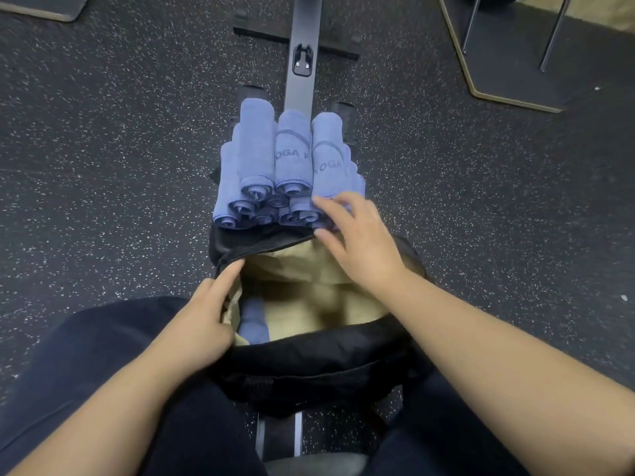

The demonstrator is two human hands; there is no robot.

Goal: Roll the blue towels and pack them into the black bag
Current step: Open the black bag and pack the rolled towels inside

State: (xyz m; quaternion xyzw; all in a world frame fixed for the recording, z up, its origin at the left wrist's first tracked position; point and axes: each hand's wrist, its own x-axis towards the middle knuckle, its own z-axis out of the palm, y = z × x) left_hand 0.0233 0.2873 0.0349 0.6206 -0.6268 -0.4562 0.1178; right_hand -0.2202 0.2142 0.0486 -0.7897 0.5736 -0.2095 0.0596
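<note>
Several rolled blue towels (285, 166) lie stacked in a pile just beyond the black bag (319, 359), which sits open between my legs and shows a tan lining. One rolled blue towel (253, 322) lies inside the bag at its left side. My right hand (354, 238) reaches over the bag's far rim, fingers spread, with fingertips touching the right end of the pile. My left hand (202, 314) rests on the bag's left rim, index finger extended along the zipper edge, holding the opening apart.
A dark metal rail (302, 39) of gym equipment runs away from me under the pile, with a crossbar at the far end. A platform with metal legs (515, 56) stands at the upper right. Speckled rubber floor lies on both sides.
</note>
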